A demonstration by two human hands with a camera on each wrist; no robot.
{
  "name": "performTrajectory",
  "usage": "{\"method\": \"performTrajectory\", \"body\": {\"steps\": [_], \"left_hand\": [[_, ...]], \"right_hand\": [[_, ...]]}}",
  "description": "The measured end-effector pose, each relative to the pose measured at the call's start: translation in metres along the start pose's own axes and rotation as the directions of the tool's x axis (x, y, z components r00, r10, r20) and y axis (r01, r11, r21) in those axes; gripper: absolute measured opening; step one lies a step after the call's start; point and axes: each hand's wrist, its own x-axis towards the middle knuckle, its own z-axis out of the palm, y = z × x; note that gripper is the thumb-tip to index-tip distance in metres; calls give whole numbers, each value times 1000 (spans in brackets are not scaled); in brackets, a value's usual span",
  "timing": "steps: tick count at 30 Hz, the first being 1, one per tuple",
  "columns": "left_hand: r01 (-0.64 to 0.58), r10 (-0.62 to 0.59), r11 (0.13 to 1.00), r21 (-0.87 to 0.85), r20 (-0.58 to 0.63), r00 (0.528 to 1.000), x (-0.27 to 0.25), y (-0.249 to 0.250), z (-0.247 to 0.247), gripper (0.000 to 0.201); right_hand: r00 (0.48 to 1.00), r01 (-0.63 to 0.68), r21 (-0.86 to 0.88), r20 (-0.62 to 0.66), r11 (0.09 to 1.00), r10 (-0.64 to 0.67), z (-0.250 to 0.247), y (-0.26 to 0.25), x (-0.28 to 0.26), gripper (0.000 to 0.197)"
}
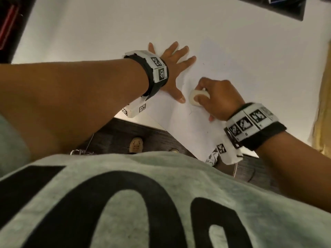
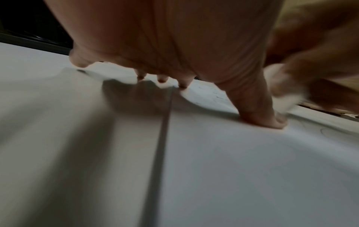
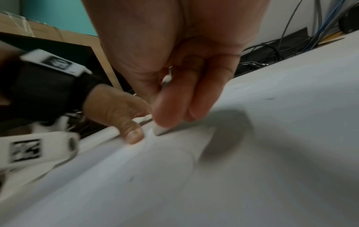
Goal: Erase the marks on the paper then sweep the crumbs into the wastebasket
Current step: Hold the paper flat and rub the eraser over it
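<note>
White paper: a sheet lies flat on the white table, its near corner hanging over the table's edge; faint pencil marks and small dark specks show on it.
Eraser: a white, rounded block pressed against the sheet near its middle, just beside the left thumb; one worn corner touches the paper in the right wrist view.
Right hand: the right hand grasps the eraser, thumb and curled fingers pinching it from above.
Left hand: the left hand lies spread on the sheet, fingers straight, tips and thumb pressing down, holding nothing.
Wrists: each carries a black band with white marker blocks.
Wastebasket: I cannot tell where it is.
Shirt: pale green with large black print, filling the lower head view.
</note>
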Motion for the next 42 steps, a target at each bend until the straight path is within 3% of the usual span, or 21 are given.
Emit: {"method": "performTrajectory", "body": {"steps": [6,11,15,17,20,23,26,30,35,39,42], "left_hand": [[9,-9,1000,14,1,1000,3,-1,-3,130],[-4,3,999,40,11,1000,6,-1,-14,130],[-26,29,999,18,-157,987,0,3,-21,102],[-42,39,999,-13,-173,984,-3,9,-16,91],[1,-4,999,-38,-80,997,-1,15,-3,114],[-1,-2,999,-42,-82,997,1,13,1,125],[-10,7,999,-39,-78,997,3,10,3,128],[-2,-3,998,-66,-72,997,4,11,4,127],[1,-7,998,-70,-81,997,3,10,4,128],[4,-10,997,-79,-79,997,3,11,4,127],[-1,-6,997,-78,-86,996,3,11,4,127]], "right_hand": [[995,22,3,-93,1000,-22,-10,-11,23,10],[998,-35,36,-50,999,37,-3,-1,9,10],[987,-52,59,-148,997,60,-13,-3,34,8],[981,-74,78,-172,994,86,-17,-3,46,12],[981,-65,12,-185,998,67,-23,-6,55,20],[991,-18,-37,-135,999,13,-17,-1,42,17],[997,62,-80,-50,995,-66,-12,-1,31,16],[980,26,-120,-192,992,-49,-24,-8,59,18],[997,62,-76,-50,995,-66,-10,2,30,13],[981,4,-67,-194,998,-17,-26,-7,59,13],[991,24,-46,-129,999,-30,-20,0,44,7]]}}
